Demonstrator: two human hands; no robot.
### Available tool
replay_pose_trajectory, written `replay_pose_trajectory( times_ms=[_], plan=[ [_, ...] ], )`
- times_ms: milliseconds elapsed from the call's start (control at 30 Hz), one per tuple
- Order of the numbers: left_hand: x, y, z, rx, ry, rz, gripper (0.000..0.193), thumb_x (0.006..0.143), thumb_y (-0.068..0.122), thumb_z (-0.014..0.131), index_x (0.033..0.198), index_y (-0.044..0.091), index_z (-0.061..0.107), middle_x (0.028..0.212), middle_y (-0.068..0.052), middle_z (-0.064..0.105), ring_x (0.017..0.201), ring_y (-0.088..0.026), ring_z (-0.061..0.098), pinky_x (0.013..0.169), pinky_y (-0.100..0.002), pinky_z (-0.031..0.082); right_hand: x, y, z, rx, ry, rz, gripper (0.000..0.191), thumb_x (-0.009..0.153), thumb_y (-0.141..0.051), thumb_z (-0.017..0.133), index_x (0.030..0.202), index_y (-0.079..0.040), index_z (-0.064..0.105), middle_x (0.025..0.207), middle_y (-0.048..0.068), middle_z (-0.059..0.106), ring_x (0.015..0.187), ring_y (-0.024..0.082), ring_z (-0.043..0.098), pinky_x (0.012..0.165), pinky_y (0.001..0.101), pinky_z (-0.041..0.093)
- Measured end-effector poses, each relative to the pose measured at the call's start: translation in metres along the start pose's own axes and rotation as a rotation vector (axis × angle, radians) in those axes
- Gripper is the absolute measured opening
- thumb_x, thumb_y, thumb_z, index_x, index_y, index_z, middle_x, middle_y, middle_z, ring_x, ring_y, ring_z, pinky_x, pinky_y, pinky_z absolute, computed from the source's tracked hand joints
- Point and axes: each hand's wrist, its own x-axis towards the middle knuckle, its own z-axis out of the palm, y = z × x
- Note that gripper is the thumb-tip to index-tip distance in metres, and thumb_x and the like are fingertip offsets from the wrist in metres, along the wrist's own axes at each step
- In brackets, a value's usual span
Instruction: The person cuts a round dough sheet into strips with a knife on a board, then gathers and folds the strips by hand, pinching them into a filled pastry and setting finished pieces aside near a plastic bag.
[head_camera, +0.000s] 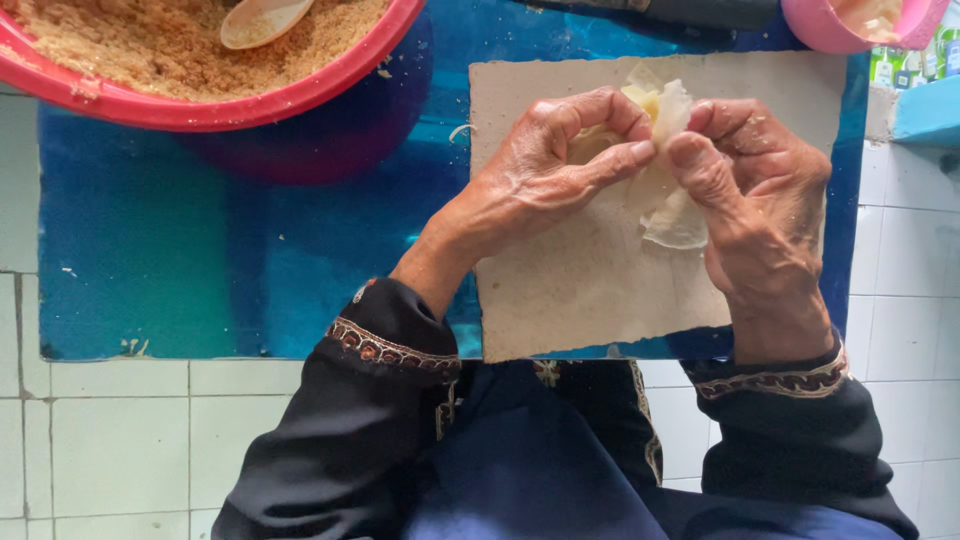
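Pink bowl (330, 75) of brown crumbs (160, 40) with spoon (262, 20); both hands (660, 170) pinching thin dough wrapper (665, 205).

White tiled floor (120, 440) (grey grout)

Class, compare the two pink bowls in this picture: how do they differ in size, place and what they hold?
The large pink bowl sits top left and looks much bigger; the small pink bowl sits top right. The large one holds brown crumbly filling with a pale spoon; the small one holds something pale, unclear. Both are cut off by the frame's top edge.
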Motion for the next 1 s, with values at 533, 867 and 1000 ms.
replay_pose_trajectory(
  times_ms=[533, 867, 1000],
  plan=[
    [0.002, -0.003, 0.002, 0.069, 0.046, 0.077, 0.028, 0.102, 0.03, 0.071, 0.107, 0.003, 0.069, 0.1, 0.002, 0.07, 0.102, -0.007, 0.063, 0.097, -0.028, 0.053, -0.001, 0.003, 0.004, -0.039, -0.021, -0.023, 0.015, 0.112, -0.005, 0.069, 0.125, 0.003, 0.064, 0.111, 0.005, 0.07, 0.101, 0.006, 0.064, 0.096, 0.0207, 0.052],
    [0.0, -0.004, 0.001, 0.004, 0.028, 0.024, 0.024, 0.106, 0.026, 0.066, 0.113, 0.003, 0.068, 0.103, 0.001, 0.068, 0.104, -0.008, 0.06, 0.097, -0.029, 0.053, -0.007, 0.006, -0.002, 0.013, -0.015, -0.036, 0.011, 0.115, -0.004, 0.068, 0.121, 0.004, 0.064, 0.111, 0.006, 0.07, 0.101, 0.008, 0.064, 0.095, 0.0208, 0.049],
    [-0.002, 0.0, 0.0, 0.011, 0.079, 0.21, 0.038, 0.108, 0.032, 0.064, 0.136, 0.007, 0.059, 0.13, 0.004, 0.062, 0.124, -0.006, 0.056, 0.108, -0.028, 0.049, -0.006, 0.002, -0.006, 0.221, -0.036, 0.019, 0.014, 0.109, -0.002, 0.064, 0.122, 0.003, 0.063, 0.114, 0.008, 0.069, 0.105, 0.011, 0.066, 0.101, 0.0237, 0.052]
  ],
)
